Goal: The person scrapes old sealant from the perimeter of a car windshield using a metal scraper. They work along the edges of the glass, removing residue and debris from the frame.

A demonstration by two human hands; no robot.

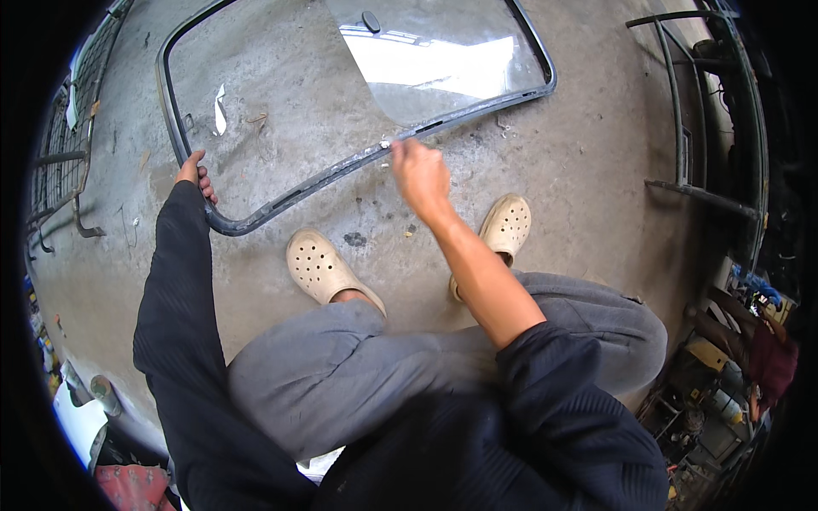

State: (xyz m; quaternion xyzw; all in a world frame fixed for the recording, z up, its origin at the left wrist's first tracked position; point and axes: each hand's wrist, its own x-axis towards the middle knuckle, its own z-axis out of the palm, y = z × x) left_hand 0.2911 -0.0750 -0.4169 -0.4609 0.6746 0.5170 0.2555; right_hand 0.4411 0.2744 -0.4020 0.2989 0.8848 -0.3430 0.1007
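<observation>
A dark window frame (317,184) with rounded corners stretches across the far part of the view. Its right half holds a clear glass pane (392,72) with a bright reflection and a small dark oval latch (371,21). My left hand (198,176) is wrapped round the frame's left side, close to the near left corner. Against the middle of the near rail, my right hand (422,176) is closed and slightly blurred. A small white bit (385,145) shows by its fingertips; whatever the fingers hold is hidden.
Grey concrete floor (247,264) lies under the frame, with a white scrap (220,111) seen inside its outline. My beige clogs stand on the near side. A metal mesh rack (64,162) is at left, a tubular metal frame (703,192) at right, and clutter (724,392) lower right.
</observation>
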